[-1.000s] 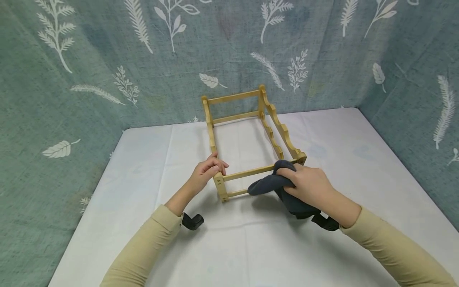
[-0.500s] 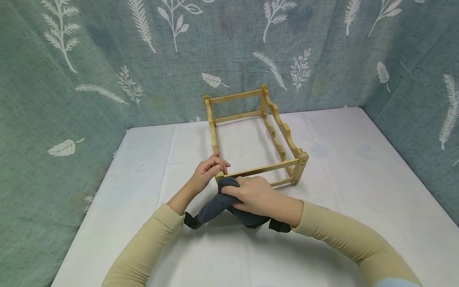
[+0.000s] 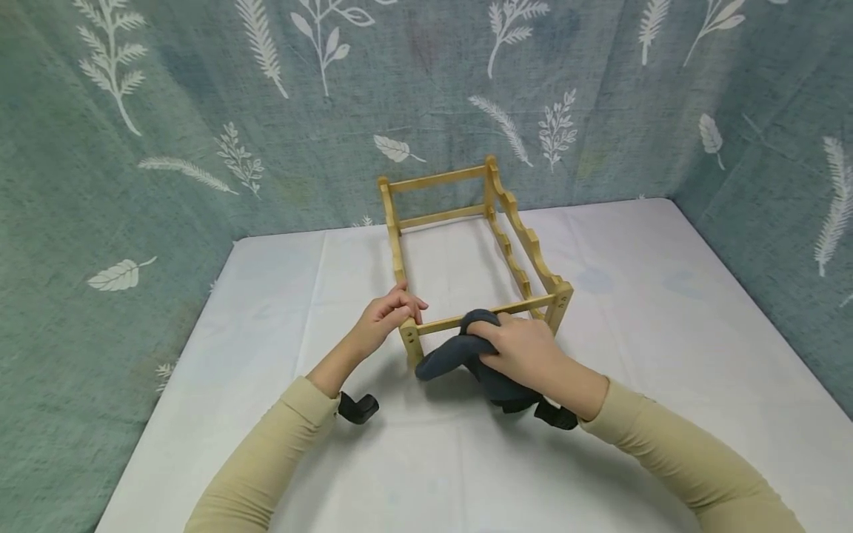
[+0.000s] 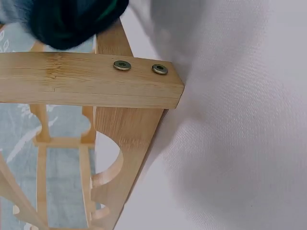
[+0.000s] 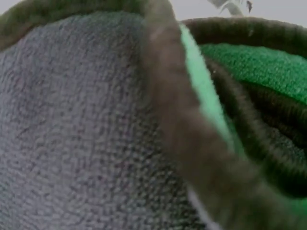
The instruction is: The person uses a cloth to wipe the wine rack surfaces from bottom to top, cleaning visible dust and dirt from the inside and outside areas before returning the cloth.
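Note:
A light wooden rack [image 3: 441, 325] with scalloped side pieces stands on the white-covered table. My left hand [image 3: 385, 318] grips its near left corner, with the fingers over the side piece. In my right hand [image 3: 529, 354] is a bunched dark blue-grey cleaning cloth [image 3: 450, 357], pressed on the middle of the near top rail. The left wrist view shows the rack's end bar [image 4: 86, 79] with two metal bolts, and a blurred part of the cloth [image 4: 72, 24] above it. Up close in the right wrist view, the cloth [image 5: 86, 124] has a dark edging and a green side.
White fabric covers the table [image 3: 280, 296]. Behind and along both sides hangs a blue-green curtain [image 3: 426, 96] with white leaf prints; the rack's far end stands near it. Black wrist-camera mounts [image 3: 358, 409] show below the hands.
My right hand slid the cloth leftward along the near rail to the left corner, then back right to the middle. The left hand keeps its hold; the rack looks still.

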### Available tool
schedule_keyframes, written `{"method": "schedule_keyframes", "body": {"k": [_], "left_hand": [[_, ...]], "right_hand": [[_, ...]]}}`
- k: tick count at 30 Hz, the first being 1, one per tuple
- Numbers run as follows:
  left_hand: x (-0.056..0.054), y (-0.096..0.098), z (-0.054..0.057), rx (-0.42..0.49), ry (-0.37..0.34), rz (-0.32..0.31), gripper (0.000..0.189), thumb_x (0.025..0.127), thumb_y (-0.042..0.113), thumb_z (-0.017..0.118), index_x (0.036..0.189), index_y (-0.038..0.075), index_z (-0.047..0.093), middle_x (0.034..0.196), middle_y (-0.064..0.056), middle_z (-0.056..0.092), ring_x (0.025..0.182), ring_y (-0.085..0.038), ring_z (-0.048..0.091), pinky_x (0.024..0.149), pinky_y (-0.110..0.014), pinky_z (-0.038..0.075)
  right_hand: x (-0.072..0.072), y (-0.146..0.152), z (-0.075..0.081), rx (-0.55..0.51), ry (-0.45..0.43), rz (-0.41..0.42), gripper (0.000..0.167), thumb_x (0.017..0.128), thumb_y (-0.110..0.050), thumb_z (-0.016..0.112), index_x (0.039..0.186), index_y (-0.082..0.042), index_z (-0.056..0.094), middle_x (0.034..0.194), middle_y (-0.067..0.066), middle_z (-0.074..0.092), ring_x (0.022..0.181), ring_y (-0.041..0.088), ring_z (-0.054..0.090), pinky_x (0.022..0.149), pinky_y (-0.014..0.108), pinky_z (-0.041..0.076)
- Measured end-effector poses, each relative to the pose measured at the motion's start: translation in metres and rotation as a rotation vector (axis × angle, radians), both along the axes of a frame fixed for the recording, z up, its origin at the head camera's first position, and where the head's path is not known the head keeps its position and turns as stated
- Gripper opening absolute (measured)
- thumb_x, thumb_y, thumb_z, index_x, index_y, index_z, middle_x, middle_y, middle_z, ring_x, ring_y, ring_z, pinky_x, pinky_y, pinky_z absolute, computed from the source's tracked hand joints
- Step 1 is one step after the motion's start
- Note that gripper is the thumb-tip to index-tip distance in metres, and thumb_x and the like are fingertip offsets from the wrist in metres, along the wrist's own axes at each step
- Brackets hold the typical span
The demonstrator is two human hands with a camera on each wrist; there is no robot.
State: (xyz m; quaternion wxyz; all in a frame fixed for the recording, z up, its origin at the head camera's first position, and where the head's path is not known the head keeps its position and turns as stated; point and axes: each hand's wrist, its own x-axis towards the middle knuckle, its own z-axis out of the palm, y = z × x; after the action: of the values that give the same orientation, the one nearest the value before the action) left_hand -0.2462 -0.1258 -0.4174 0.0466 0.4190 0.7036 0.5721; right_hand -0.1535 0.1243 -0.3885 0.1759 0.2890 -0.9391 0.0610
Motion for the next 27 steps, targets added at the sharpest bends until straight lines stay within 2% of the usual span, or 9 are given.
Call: {"method": "schedule_keyframes", "body": {"k": [3,7,9,11,14,18,21,24,27], "left_hand": [[0.0,0.001,-0.001,0.001,-0.009,-0.006,0.02,0.094,0.006,0.039,0.084,0.0,0.055,0.079,-0.002,0.061,0.102,-0.005,0.056,0.115,-0.037,0.004],[0.0,0.0,-0.002,0.007,-0.012,-0.003,0.02,0.094,0.004,0.037,0.084,-0.001,0.054,0.079,0.005,0.06,0.102,-0.005,0.056,0.115,-0.04,0.003],[0.0,0.0,-0.002,0.012,-0.01,0.001,0.02,0.094,0.003,0.037,0.083,-0.001,0.054,0.079,0.006,0.06,0.102,-0.005,0.056,0.115,-0.04,0.003],[0.0,0.001,-0.002,0.015,-0.008,0.0,0.02,0.094,0.003,0.036,0.083,0.0,0.054,0.078,0.004,0.06,0.103,-0.005,0.055,0.115,-0.04,0.003],[0.0,0.0,-0.003,0.019,-0.007,-0.01,0.021,0.095,0.008,0.037,0.084,0.0,0.054,0.078,-0.007,0.06,0.103,-0.005,0.055,0.115,-0.04,0.002],[0.001,-0.004,-0.002,0.016,0.001,-0.016,0.025,0.097,0.015,0.039,0.084,-0.001,0.052,0.079,-0.019,0.058,0.103,-0.005,0.055,0.115,-0.041,0.003],[0.001,-0.006,-0.001,0.001,0.023,-0.018,0.025,0.098,0.016,0.038,0.085,0.0,0.052,0.08,-0.018,0.059,0.104,-0.008,0.056,0.115,-0.041,0.004],[0.0,-0.006,-0.001,-0.023,0.032,-0.028,0.032,0.099,0.028,0.038,0.086,0.002,0.051,0.083,-0.017,0.061,0.108,-0.012,0.055,0.115,-0.041,0.004],[-0.001,-0.007,0.0,-0.052,0.027,-0.044,0.042,0.097,0.041,0.038,0.087,0.003,0.051,0.086,-0.016,0.062,0.113,-0.015,0.053,0.115,-0.04,0.004]], "right_hand": [[0.003,0.029,0.003,-0.007,-0.042,-0.087,0.032,0.074,-0.025,0.075,0.103,-0.019,0.063,0.071,0.007,0.059,0.049,0.015,0.05,0.035,0.024,0.032],[0.007,0.064,0.011,0.012,-0.14,-0.251,0.033,0.075,-0.022,0.074,0.106,-0.017,0.063,0.075,0.011,0.061,0.052,0.018,0.051,0.038,0.028,0.037],[0.009,0.075,0.013,0.02,-0.165,-0.296,0.034,0.076,-0.021,0.074,0.107,-0.016,0.063,0.076,0.013,0.062,0.053,0.019,0.051,0.039,0.029,0.039],[0.012,0.078,0.013,0.021,-0.17,-0.296,0.033,0.076,-0.02,0.073,0.107,-0.015,0.062,0.075,0.013,0.061,0.053,0.019,0.052,0.039,0.029,0.039],[0.014,0.069,0.01,0.024,-0.131,-0.202,0.033,0.075,-0.022,0.074,0.105,-0.016,0.061,0.073,0.011,0.06,0.052,0.017,0.053,0.04,0.028,0.039],[0.013,0.035,0.005,0.059,-0.018,0.058,0.036,0.072,-0.027,0.077,0.103,-0.02,0.06,0.068,0.005,0.058,0.05,0.014,0.052,0.039,0.025,0.039],[0.009,0.001,0.007,0.096,0.102,0.237,0.04,0.07,-0.032,0.078,0.103,-0.021,0.059,0.065,0.003,0.056,0.048,0.014,0.051,0.037,0.023,0.038],[0.004,-0.03,0.01,0.132,0.201,0.309,0.039,0.07,-0.036,0.077,0.101,-0.022,0.057,0.065,0.002,0.055,0.045,0.013,0.049,0.037,0.023,0.038],[-0.003,-0.053,0.008,0.196,0.22,0.298,0.033,0.073,-0.037,0.075,0.099,-0.023,0.059,0.067,0.002,0.056,0.044,0.012,0.047,0.037,0.022,0.038]]}}
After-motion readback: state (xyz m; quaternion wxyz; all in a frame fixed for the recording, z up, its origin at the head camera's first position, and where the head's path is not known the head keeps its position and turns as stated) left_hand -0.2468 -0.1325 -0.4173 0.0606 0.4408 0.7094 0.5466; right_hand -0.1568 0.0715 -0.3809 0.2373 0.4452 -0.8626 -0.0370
